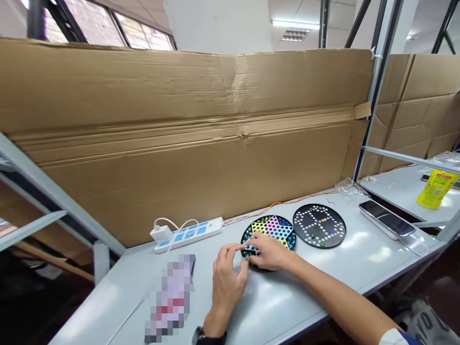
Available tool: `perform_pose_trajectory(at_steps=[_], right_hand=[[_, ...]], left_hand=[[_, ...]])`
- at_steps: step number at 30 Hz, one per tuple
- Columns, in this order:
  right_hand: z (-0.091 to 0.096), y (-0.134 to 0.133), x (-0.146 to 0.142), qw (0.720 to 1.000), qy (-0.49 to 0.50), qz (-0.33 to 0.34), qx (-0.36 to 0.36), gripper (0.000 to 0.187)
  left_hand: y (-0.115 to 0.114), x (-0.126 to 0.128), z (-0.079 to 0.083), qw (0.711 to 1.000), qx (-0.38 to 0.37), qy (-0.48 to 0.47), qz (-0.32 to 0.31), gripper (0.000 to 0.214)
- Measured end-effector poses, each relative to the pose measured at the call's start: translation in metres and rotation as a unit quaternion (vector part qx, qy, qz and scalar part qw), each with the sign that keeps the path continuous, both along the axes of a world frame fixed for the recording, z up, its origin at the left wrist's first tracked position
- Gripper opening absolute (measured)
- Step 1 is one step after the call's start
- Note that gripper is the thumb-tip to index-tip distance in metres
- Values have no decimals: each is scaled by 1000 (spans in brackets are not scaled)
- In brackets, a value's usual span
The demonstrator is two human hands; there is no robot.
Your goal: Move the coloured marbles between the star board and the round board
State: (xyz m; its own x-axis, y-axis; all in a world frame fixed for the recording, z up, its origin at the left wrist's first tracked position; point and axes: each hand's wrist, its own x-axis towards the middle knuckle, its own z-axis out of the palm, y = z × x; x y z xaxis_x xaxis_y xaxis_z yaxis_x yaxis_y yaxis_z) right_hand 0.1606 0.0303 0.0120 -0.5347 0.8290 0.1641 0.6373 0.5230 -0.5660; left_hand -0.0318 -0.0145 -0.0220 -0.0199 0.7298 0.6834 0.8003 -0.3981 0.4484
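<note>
Head view: round black Chinese checkers board [273, 227] with multicoloured star pattern.

The head-worn camera is looking forward and down from above the near side of the Chinese checkers board [273, 229], facing the cardboard partition [179, 139] beyond it and viewing that board at close range across the bench [345, 268].

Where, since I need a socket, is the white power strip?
In the head view, the white power strip lies at the grey desk's back edge, left of the round star-patterned game board.
</note>
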Motion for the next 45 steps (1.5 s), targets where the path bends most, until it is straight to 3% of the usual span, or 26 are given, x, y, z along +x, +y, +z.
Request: perform_pose_trajectory(at_steps=[5,9,13,18,27,32,37,41,45], right_hand=[[4,-7,68,991,-8,-128,46,31],[3,-15,134,961,-141,-235,25,25],[-6,-24,169,937,-226,-267,-9,21],[-21,-24,179,945,-193,-263,-1,15],[-44,-4,199,979,-38,-201,10,10],[-35,37,217,956,0,-289,59,15],[-26,73,219,931,-7,-360,62,18],[-26,80,212,932,-21,-360,23,15],[-23,78,209,933,-52,-355,-15,25]], left_hand=[[-2,2,2,1000,-5,3,-11,27],[-3,4,3,1000,-13,13,-11,26],[-2,5,4,1000,-13,19,-16,25],[-1,4,4,999,-31,20,-17,25],[-1,5,5,999,-28,13,-34,24],[-2,4,5,999,-41,8,-35,23],[-3,5,6,998,-57,-7,-31,23],[-5,6,7,997,-69,-5,-30,23],[-6,6,8,997,-61,0,-36,23]])
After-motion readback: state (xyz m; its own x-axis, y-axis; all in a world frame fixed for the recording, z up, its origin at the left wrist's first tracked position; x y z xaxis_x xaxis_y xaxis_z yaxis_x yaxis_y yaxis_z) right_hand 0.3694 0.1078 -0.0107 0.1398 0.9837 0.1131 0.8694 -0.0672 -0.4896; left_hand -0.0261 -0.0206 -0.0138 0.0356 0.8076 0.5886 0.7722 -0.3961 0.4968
